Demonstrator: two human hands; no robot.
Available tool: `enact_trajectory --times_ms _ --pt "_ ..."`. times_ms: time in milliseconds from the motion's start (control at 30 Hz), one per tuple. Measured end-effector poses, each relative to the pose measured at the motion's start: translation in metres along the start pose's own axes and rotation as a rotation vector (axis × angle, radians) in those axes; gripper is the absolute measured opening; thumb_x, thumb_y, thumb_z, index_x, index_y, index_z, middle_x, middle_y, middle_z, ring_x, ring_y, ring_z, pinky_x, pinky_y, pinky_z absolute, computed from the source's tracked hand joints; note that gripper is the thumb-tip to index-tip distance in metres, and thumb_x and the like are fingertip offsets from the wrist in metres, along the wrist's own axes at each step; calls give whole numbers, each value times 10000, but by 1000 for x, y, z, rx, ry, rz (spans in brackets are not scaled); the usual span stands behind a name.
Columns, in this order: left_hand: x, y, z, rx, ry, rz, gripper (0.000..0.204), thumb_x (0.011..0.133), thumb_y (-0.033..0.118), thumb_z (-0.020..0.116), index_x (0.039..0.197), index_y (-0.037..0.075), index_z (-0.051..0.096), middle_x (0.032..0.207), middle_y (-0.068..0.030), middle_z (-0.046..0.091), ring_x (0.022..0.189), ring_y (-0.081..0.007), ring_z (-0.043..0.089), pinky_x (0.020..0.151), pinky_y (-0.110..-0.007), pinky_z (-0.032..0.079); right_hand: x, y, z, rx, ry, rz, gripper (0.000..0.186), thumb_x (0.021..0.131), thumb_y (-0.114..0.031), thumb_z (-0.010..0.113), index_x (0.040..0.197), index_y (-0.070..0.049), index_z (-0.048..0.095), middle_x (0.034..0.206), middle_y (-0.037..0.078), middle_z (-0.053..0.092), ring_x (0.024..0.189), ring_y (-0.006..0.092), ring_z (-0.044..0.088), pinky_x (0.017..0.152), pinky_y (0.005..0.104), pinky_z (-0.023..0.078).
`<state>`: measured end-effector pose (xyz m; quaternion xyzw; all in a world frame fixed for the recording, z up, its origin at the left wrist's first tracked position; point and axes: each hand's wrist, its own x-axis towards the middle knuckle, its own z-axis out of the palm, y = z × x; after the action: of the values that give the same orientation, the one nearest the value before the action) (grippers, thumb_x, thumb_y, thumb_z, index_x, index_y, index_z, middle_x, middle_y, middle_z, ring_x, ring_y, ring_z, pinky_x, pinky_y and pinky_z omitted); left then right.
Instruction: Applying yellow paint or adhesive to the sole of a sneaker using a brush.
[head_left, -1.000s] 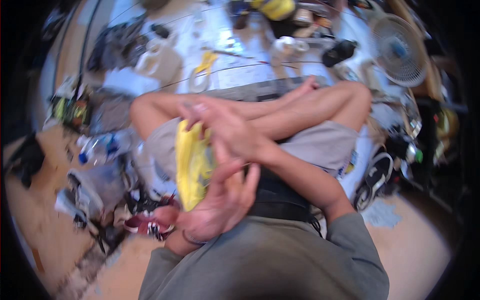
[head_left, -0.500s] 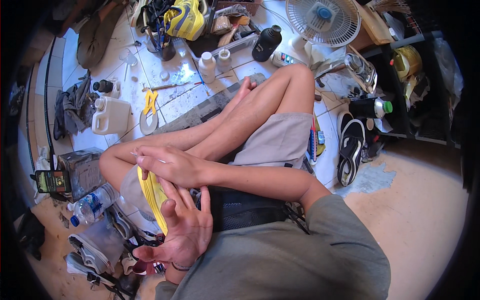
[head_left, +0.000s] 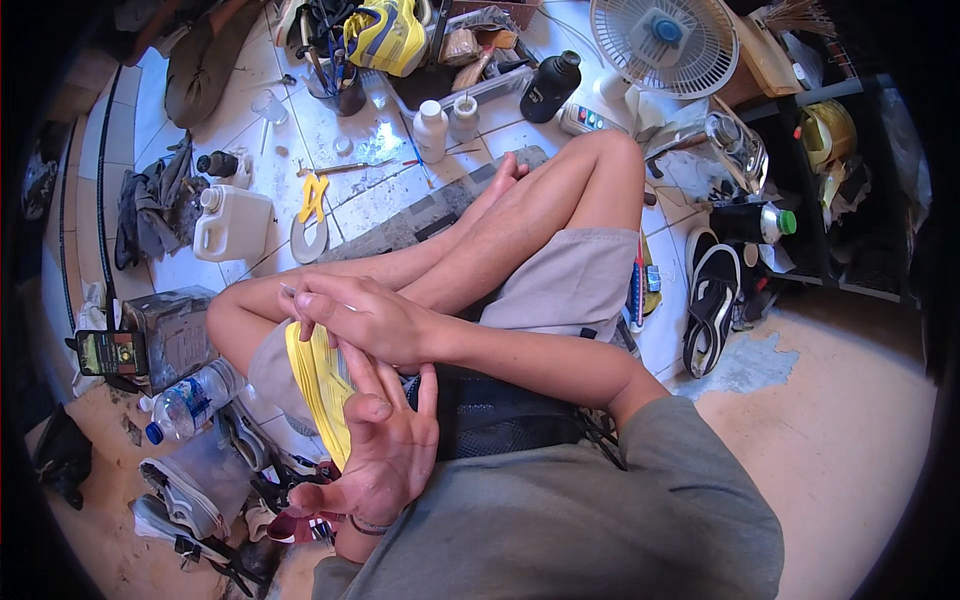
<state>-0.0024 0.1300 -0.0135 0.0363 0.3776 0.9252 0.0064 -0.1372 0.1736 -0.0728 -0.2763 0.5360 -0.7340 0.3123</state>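
Note:
A yellow ridged shoe sole (head_left: 318, 395) rests on its side in my lap, over the left thigh. My left hand (head_left: 395, 450) lies palm up beside it, thumb and fingers apart. Its outstretched fingertips reach under the right hand, against or close to the sole; their contact is partly hidden. Across them, my right hand (head_left: 365, 318) is closed, back upward. A thin pale object (head_left: 289, 290) sticks out past its pinched fingers, mostly covered, so I cannot make out its kind. The rest of the shoe is out of sight.
On the tiles beyond my legs are a white jug (head_left: 232, 224), yellow-handled scissors (head_left: 313, 198), a white bottle (head_left: 430, 132), a black bottle (head_left: 551, 87) and a fan (head_left: 664, 45). To my left lie a water bottle (head_left: 195, 398), a phone (head_left: 112, 353) and several shoes (head_left: 188, 497).
The whole view has shifted slightly, so things appear a little further right. My hands keep nearly the same pose over the yellow sole, with the right still pinching the thin pale object.

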Motion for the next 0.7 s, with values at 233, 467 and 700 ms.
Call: enact_trajectory --times_ms 233,467,700 --pt "23 17 -20 624 -7 -104 676 747 625 692 1152 88 632 1523 -210 281 1396 -377 322 1148 -480 245 -7 -21 -40 173 48 -42 466 991 -506 469 1061 -45 485 1053 143 616 881 141 588 797 312 495" --pt "27 27 -1 1462 -434 93 221 774 281 752 890 127 644 1177 -6 649 1209 -299 537 968 -479 413 -39 -32 -28 292 -84 24 697 952 -721 248 1018 -55 445 1081 248 598 871 238 597 838 356 481" --pt "8 21 13 1393 -707 83 356 760 366 728 941 78 622 1379 -120 496 1267 -674 306 1008 -672 375 -43 -34 -24 246 -53 -87 683 981 -649 276 1015 5 468 949 194 593 917 242 582 880 357 455"
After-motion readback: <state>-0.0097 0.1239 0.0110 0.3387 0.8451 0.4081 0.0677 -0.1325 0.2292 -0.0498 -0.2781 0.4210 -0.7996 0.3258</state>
